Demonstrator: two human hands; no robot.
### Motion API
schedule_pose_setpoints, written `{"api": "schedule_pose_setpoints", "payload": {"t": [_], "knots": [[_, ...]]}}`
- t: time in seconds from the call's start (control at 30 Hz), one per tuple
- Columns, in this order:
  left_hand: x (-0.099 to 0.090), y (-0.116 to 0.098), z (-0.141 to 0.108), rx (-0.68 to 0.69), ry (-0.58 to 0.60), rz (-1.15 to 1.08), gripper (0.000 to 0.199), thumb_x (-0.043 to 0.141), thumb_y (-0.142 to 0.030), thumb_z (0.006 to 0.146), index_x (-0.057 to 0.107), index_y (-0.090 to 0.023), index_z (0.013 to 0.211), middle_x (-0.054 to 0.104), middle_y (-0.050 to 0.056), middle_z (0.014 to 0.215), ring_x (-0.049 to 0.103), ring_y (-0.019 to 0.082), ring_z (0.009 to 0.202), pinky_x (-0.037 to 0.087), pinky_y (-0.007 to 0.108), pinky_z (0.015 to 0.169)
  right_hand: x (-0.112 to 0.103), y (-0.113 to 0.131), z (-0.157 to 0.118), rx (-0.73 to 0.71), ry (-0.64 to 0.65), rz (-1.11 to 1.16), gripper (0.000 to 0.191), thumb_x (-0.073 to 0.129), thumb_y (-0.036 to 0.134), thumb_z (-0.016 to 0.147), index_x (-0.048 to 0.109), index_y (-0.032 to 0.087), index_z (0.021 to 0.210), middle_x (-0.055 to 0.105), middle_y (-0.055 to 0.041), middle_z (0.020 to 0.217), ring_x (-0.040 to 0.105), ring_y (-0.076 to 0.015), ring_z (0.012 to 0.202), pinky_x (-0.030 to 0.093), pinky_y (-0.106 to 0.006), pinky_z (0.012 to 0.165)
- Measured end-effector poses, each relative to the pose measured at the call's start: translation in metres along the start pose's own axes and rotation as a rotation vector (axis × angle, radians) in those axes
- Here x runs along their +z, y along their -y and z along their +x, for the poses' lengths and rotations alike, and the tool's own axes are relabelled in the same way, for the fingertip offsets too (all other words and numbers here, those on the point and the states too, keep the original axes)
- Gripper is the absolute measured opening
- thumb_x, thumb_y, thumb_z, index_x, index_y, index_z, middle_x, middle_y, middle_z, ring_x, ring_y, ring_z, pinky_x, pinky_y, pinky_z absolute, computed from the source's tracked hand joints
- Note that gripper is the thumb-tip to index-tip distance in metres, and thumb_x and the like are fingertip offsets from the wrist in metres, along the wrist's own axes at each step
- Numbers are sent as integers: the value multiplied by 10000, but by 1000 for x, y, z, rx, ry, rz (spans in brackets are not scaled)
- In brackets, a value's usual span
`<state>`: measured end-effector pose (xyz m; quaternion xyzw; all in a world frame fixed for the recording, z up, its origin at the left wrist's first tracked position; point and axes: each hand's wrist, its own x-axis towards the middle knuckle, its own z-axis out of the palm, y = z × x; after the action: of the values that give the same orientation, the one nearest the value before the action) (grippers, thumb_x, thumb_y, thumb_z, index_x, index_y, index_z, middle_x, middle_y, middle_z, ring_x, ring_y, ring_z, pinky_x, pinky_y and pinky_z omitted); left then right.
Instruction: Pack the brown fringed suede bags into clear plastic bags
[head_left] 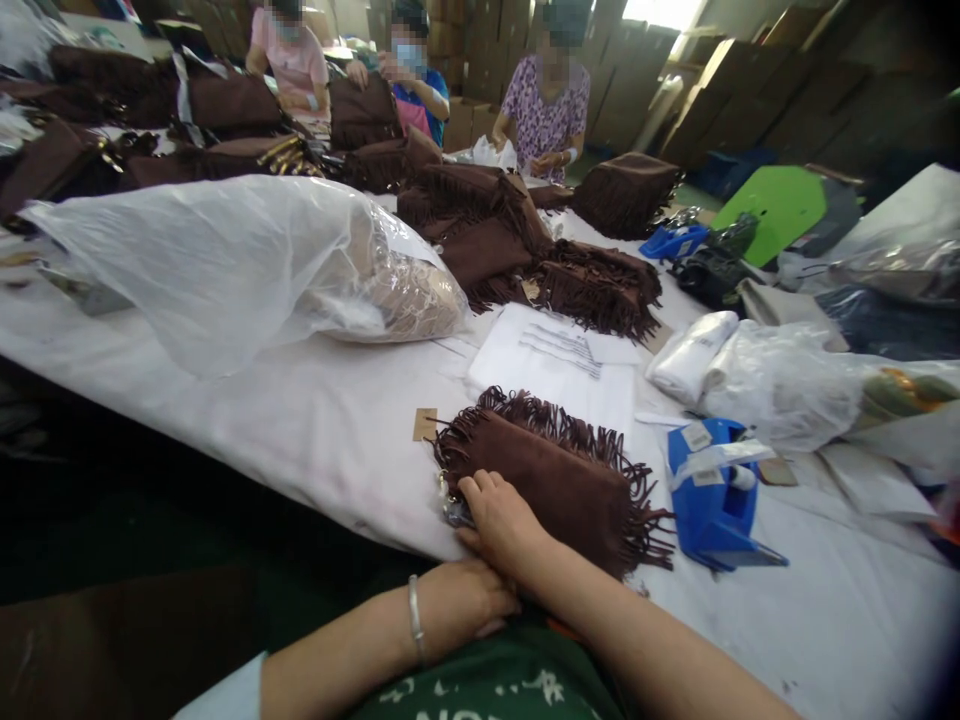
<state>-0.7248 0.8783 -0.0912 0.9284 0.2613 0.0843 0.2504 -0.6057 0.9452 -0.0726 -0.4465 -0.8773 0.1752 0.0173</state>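
A dark brown fringed bag [555, 470] lies flat near the table's front edge, its fringe spread along the far and right sides. My right hand [499, 515] is on the bag's near left corner, fingers bent over its edge beside some metal hardware [454, 505]. Close to my body, my left hand [465, 605] sits under my right wrist with its fingers curled together; what they hold, if anything, is hidden. A tan tag [424, 424] lies at the bag's left end.
A blue tape dispenser [716, 500] stands to the right. Behind the bag are white sheets [555, 360], a plastic-wrapped bundle [360, 270] and more brown fringed bags [480, 230]. Clear plastic packaging [787, 380] lies at right. Several people work across the white-covered table [247, 430].
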Motion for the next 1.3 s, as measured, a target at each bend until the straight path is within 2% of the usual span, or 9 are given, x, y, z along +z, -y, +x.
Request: {"api": "schedule_pose_setpoints", "payload": {"t": [0.1,0.2,0.33,0.47,0.63,0.83,1.03,1.17,1.3], "knots": [[-37,30,-33,-163,-182,-146,185,444,-260,927,616,-226,986,684,-5,924,614,114,863,475,194,825,9,-7,-2,-34,-9,39,375,678,216,731,547,151,1076,572,-89,999,510,-239,932,452,-355,850],[-72,93,-47,-472,-415,-62,247,445,-240,906,581,-181,1104,642,71,1061,554,193,1023,417,339,954,13,-18,-3,-61,-17,148,354,656,191,741,543,179,1076,566,-64,1011,504,-213,946,445,-323,862],[-101,175,-22,-548,-346,-52,422,677,-267,723,588,-153,1119,576,130,1185,486,280,1111,341,417,1004,12,-21,-2,-51,-20,177,344,657,191,742,540,191,1065,566,-54,1005,505,-212,931,448,-323,842],[-118,207,1,-637,-250,-108,323,786,-269,509,634,-173,778,631,73,851,555,263,868,418,353,829,11,-18,-2,-50,-19,147,356,660,206,750,532,188,1082,561,-61,1014,505,-219,934,450,-341,856],[-121,186,-48,-805,-167,-246,311,624,-486,675,544,-187,658,570,-2,614,526,172,583,386,252,540,11,-18,-7,-52,-20,104,363,650,191,753,536,173,1096,561,-77,1013,503,-234,936,461,-360,852],[-82,87,-120,-982,-130,-766,400,526,-578,776,485,-186,710,511,-37,627,495,129,537,374,227,517,3,-20,-12,-56,-20,167,367,667,222,755,550,159,1097,566,-90,1005,505,-242,937,462,-389,864],[-69,4,-25,-854,-234,-451,293,489,-446,852,501,-194,703,515,-21,654,487,148,615,369,258,582,-6,-23,-35,-152,-163,498,629,696,315,755,426,247,1318,529,-77,1184,475,-224,1104,431,-382,952],[-78,10,17,-646,-219,-414,214,557,-408,824,569,-196,797,603,17,816,548,172,752,419,276,697,-4,-50,-47,-50,-395,541,191,552,197,845,628,240,1014,567,-67,1165,414,-228,1233,364,-432,1036],[-76,48,-10,-810,-338,-433,295,453,-479,877,579,-215,842,639,11,839,592,182,805,441,306,778,-12,-65,-57,119,-641,436,329,449,139,873,551,216,1176,558,-98,1200,409,-227,1254,348,-474,1054]]}}
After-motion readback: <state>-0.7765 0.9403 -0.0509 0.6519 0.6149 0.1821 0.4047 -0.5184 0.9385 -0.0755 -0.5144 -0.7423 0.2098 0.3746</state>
